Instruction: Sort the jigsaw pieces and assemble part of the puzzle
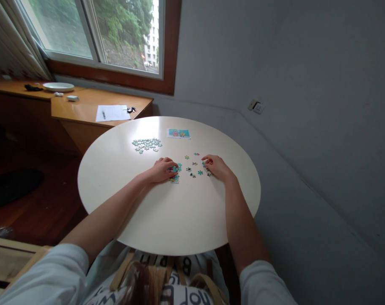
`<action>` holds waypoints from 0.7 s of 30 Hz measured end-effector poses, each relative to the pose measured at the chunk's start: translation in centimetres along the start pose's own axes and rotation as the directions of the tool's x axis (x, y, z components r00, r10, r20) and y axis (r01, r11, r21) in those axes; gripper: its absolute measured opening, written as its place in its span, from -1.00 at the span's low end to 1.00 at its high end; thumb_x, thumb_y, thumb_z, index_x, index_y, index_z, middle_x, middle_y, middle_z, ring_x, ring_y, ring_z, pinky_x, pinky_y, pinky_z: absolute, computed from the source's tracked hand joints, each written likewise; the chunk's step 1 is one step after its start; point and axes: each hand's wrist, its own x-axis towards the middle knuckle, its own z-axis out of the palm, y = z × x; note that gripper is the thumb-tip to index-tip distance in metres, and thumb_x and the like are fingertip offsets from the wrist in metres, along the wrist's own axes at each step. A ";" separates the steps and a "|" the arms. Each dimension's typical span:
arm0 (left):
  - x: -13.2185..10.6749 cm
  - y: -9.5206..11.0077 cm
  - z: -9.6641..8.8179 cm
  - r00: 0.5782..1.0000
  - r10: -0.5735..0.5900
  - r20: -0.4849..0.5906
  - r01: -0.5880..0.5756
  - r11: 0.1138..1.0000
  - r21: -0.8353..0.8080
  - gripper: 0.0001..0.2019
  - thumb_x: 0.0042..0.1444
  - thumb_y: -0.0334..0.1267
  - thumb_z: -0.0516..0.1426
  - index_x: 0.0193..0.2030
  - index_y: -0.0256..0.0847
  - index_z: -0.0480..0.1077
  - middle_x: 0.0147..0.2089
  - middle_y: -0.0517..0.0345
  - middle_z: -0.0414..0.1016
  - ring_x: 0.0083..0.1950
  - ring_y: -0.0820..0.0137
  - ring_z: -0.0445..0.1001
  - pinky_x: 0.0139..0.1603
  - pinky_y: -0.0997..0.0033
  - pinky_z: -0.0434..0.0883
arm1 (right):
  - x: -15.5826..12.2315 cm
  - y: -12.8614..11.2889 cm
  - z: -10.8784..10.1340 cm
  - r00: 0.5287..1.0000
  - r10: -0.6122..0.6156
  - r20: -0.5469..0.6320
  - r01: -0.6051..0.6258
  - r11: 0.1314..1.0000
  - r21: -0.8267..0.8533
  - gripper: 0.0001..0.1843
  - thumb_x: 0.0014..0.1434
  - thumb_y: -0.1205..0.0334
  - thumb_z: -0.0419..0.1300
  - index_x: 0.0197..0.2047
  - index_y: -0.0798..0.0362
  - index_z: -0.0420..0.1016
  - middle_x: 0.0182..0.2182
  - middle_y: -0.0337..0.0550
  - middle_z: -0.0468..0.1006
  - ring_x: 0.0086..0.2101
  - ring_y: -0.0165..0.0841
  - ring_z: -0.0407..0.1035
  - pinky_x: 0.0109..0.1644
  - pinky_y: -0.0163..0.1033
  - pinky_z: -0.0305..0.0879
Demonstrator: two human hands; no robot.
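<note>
My left hand (163, 170) rests at the left side of a small joined section of jigsaw puzzle (175, 179), its thumb and fingers curled over the pieces and hiding part of them. To the right, my right hand (217, 167) has its thumb and index finger bent around a colourful puzzle piece (204, 164), partly covered by the fingers. Between the hands lie several loose pieces, among them a teal and yellow piece (200, 172) and a greenish piece (187, 157). Another piece (209, 174) lies under the right hand's edge.
Farther back on the white round table (167, 216) lie a spread of teal puzzle pieces (147, 145) and a picture sheet (179, 133). A wooden desk (81, 101) behind holds paper (111, 112), keys (131, 109) and a white plate (58, 87). A wall stands at the right.
</note>
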 end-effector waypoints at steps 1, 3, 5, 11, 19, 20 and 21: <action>0.0 0.0 0.0 1.000 0.000 -0.002 0.000 1.000 -0.003 -0.60 0.11 -0.02 0.05 0.05 -0.08 0.41 0.11 0.00 0.30 0.12 0.12 0.23 0.22 0.13 0.17 | 0.0 0.1 0.0 1.000 -0.001 0.000 0.001 1.000 0.003 -0.73 0.04 0.48 0.11 -0.18 0.13 0.50 -0.43 -0.19 0.43 -0.47 -0.49 0.27 -0.38 -0.37 0.18; 0.0 0.0 0.0 1.000 -0.001 -0.005 0.001 1.000 -0.008 -0.61 0.11 -0.02 0.06 0.04 -0.07 0.41 0.11 0.01 0.30 0.12 0.12 0.24 0.21 0.13 0.18 | 0.1 0.2 0.1 1.000 -0.002 -0.001 0.002 1.000 0.009 -0.73 0.05 0.47 0.11 -0.18 0.13 0.50 -0.43 -0.19 0.43 -0.47 -0.49 0.26 -0.39 -0.37 0.18; 0.0 0.0 0.0 1.000 0.000 -0.008 -0.001 1.000 -0.009 -0.61 0.11 -0.02 0.06 0.04 -0.06 0.42 0.11 0.02 0.31 0.12 0.12 0.24 0.21 0.12 0.18 | 0.2 0.3 0.2 1.000 -0.005 -0.002 0.005 1.000 0.014 -0.74 0.05 0.46 0.10 -0.18 0.13 0.50 -0.43 -0.19 0.43 -0.48 -0.49 0.26 -0.40 -0.37 0.18; 0.0 0.1 0.0 1.000 0.000 -0.006 0.000 1.000 -0.002 -0.60 0.11 -0.02 0.05 0.04 -0.08 0.42 0.11 0.00 0.30 0.12 0.12 0.24 0.21 0.13 0.18 | 0.4 0.5 0.4 1.000 -0.022 0.003 0.022 0.999 0.049 -0.73 0.04 0.44 0.10 -0.18 0.12 0.49 -0.44 -0.20 0.42 -0.49 -0.48 0.25 -0.42 -0.37 0.18; 0.0 0.2 -0.1 1.000 -0.006 -0.007 0.006 1.000 0.003 -0.61 0.10 -0.03 0.06 0.03 -0.08 0.43 0.10 0.00 0.32 0.12 0.11 0.25 0.20 0.11 0.18 | 0.6 0.2 0.9 0.992 -0.120 -0.045 0.121 0.992 0.036 -0.67 0.05 0.37 0.07 -0.12 0.08 0.52 -0.45 -0.21 0.44 -0.49 -0.46 0.24 -0.33 -0.32 0.21; 0.0 0.2 -0.1 1.000 -0.005 -0.008 0.005 1.000 0.005 -0.61 0.11 -0.03 0.06 0.03 -0.08 0.43 0.10 0.00 0.32 0.12 0.11 0.25 0.20 0.11 0.18 | 0.6 0.2 1.1 0.990 -0.133 -0.056 0.135 0.990 0.029 -0.68 0.06 0.35 0.07 -0.14 0.08 0.53 -0.44 -0.21 0.45 -0.48 -0.46 0.24 -0.32 -0.32 0.21; 0.0 0.2 -0.1 1.000 -0.002 -0.009 0.002 1.000 0.006 -0.61 0.11 -0.02 0.05 0.03 -0.07 0.43 0.10 0.01 0.32 0.12 0.12 0.25 0.20 0.12 0.18 | 0.7 0.1 1.2 0.988 -0.142 -0.066 0.144 0.989 0.024 -0.70 0.06 0.34 0.07 -0.16 0.08 0.54 -0.44 -0.20 0.45 -0.48 -0.45 0.24 -0.31 -0.31 0.21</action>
